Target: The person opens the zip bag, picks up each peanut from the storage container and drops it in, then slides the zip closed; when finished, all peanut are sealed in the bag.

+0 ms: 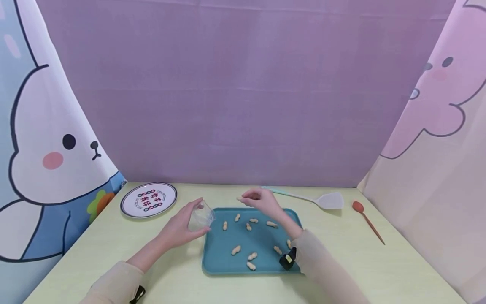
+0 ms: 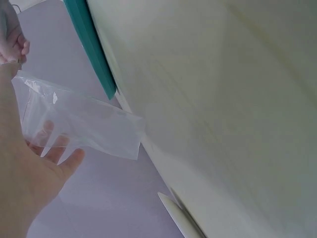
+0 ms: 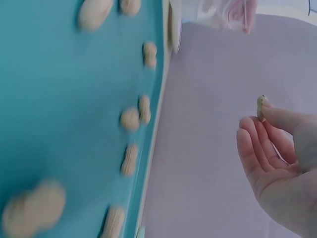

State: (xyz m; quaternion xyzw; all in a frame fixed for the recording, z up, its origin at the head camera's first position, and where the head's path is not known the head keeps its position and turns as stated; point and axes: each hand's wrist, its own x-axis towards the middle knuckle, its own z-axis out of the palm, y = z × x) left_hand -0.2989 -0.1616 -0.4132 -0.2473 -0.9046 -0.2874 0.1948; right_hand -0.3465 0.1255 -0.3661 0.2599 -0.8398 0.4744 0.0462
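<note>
My left hand grips a clear plastic bag over the tray's left edge, thumb and fingers spread around its mouth. In the left wrist view the bag hangs thin and see-through, with fingers showing behind it. Between thumb and fingertips my right hand pinches a peanut in its shell, raised above the far side of the blue-green tray. Several unshelled peanuts lie scattered on the tray, among them one peanut near the front and another peanut below the right hand.
A white plate with red lettering lies at the back left of the pale yellow table. Behind the tray to the right is a spatula with a light blade. Farther right lies a reddish spoon. A purple cloth hangs behind.
</note>
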